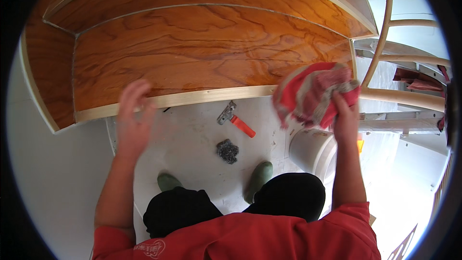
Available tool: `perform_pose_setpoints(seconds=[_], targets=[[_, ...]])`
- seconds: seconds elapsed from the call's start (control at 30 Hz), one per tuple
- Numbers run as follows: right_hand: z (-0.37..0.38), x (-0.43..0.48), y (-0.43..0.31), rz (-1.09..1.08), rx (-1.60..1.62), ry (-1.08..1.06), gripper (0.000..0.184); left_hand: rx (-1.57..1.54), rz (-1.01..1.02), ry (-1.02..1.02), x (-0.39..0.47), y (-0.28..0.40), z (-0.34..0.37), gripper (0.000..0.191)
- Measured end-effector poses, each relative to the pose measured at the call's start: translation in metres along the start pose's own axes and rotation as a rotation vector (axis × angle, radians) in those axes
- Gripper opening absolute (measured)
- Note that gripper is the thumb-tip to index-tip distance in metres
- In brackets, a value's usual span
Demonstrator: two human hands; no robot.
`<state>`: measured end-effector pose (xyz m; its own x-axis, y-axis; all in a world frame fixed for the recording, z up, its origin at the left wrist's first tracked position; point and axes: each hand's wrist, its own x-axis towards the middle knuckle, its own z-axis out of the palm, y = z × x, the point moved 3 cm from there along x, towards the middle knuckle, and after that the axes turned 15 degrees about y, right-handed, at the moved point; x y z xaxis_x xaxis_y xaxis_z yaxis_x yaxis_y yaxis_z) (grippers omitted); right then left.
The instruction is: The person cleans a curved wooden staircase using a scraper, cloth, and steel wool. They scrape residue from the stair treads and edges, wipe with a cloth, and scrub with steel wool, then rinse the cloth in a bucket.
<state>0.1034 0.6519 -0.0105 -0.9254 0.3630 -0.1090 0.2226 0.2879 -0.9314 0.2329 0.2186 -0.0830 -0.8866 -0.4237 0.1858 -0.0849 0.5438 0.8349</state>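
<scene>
Bunched in my right hand is a red and beige striped cloth, held over the right end of a glossy wood-grain stair tread. My left hand, blurred and holding nothing, hovers near the tread's pale front nosing with its fingers apart. On the floor between the two hands lies a scraper with a metal head and an orange handle. Closer to my feet rests a grey clump of steel wool.
A white bucket stands by my right forearm. Beyond the tread's right end rise curved wooden railing bars, with a metal ladder behind them. Dark red cloths hang there. Green boots are on the pale floor.
</scene>
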Motion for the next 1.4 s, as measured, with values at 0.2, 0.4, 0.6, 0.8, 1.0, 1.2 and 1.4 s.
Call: perform_pose_setpoints(seconds=[0.2,0.4,0.6,0.8,1.0,1.2,1.4], targets=[[-0.029,0.120,0.041,-0.147,-0.306,0.089,0.056,0.458,0.232,0.317,0.030,-0.048,-0.025,0.030],[-0.006,0.195,0.128,-0.716,-0.684,0.080,0.053,0.614,0.417,0.344,0.036,-0.064,-0.005,0.031],[0.126,0.169,0.080,-0.663,-0.527,0.147,0.041,0.649,0.376,0.330,0.030,-0.063,-0.004,0.029],[0.299,0.033,0.025,-0.889,-0.424,-0.149,0.035,0.606,0.414,0.377,0.030,-0.059,-0.005,0.027],[0.449,-0.104,-0.019,-1.150,-0.236,-0.256,0.046,0.496,0.436,0.472,0.015,-0.076,-0.008,0.025],[0.535,-0.167,-0.039,-1.275,-0.236,-0.515,0.047,0.419,0.417,0.427,0.004,-0.084,-0.003,0.019],[0.585,-0.192,-0.048,-1.364,-0.229,-0.633,0.042,0.380,0.486,0.508,0.005,-0.082,-0.006,0.015]])
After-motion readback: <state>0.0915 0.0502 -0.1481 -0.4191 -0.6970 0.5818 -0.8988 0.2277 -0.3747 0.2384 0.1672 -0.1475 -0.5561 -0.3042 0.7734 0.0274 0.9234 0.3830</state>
